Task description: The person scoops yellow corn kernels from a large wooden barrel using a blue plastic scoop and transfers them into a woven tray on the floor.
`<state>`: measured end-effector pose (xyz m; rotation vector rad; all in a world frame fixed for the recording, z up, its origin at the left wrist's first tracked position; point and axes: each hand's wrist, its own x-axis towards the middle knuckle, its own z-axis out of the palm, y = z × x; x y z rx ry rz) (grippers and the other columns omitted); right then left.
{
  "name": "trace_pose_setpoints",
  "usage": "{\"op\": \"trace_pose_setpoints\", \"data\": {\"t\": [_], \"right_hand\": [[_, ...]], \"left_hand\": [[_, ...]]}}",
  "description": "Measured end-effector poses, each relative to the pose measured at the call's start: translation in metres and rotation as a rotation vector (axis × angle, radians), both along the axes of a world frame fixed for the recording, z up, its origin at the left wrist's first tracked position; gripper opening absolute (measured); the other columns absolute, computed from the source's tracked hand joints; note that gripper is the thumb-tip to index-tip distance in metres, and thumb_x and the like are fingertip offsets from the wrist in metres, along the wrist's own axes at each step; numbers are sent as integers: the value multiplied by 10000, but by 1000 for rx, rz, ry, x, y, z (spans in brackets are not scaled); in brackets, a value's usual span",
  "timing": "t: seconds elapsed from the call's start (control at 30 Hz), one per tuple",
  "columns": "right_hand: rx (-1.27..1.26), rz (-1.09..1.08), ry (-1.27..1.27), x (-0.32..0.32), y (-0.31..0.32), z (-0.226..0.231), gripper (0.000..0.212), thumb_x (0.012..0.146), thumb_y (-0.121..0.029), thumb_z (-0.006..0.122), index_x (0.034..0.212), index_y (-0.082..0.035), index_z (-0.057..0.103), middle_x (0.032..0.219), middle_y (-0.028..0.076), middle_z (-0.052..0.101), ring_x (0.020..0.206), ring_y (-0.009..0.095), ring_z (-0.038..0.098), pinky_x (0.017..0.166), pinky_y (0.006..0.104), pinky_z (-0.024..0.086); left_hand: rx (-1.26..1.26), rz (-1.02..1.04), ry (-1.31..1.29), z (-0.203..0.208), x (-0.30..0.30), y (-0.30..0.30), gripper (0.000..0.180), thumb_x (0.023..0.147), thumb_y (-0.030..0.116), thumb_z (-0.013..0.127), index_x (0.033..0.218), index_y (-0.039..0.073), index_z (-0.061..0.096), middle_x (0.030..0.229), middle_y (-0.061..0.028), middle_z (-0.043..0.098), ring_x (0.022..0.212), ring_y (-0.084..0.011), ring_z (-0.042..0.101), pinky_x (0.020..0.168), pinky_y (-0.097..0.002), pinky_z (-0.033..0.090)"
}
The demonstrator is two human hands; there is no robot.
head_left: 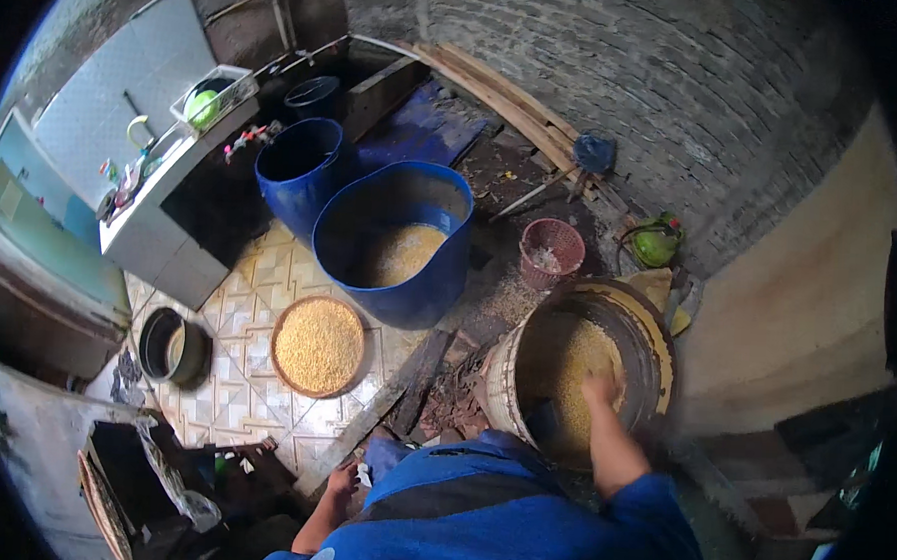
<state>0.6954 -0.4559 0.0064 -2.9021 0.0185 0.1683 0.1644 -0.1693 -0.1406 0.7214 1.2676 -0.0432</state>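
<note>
Head view: the right hand (pixel 598 389) is plunged into the yellow grain (pixel 577 371) inside the round drum (pixel 504 378), its fingers buried, so its grip cannot be told. The left hand (pixel 343 479) is hung loosely open and holds nothing, low over the tiled floor (pixel 242 301). Beyond it a flat basket of grain (pixel 318 345) is seen, with a big blue tub (pixel 395 240) farther off.

A rural backyard work area where I handle grain.
Brick wall (pixel 617 77), patterned floor tiles (pixel 240 356), blue tubs (pixel 395 243) and a wooden barrel (pixel 580 371) of grain surround me.
</note>
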Motion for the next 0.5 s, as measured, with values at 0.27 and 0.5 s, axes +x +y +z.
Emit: {"op": "trace_pose_setpoints", "data": {"t": [0.27,0.5], "right_hand": [[-310,-370,156,-108,-106,12,505,801,-331,520,1197,-29,435,1172,201,462,1083,308,452,913,442,349],[142,-717,187,-91,-140,-20,521,817,-395,469,1179,-20,465,1204,204,454,1101,321,453,924,426,360]], "left_hand": [[130,-114,67,7,-13,-28,118,814,210,502,888,152,573,662,46,434,555,-114,407,495,-272,322],[312,-254,287,51,41,-26,379,803,277,547,1082,22,574,1040,-138,603,980,-230,558,850,-308,409]]}}
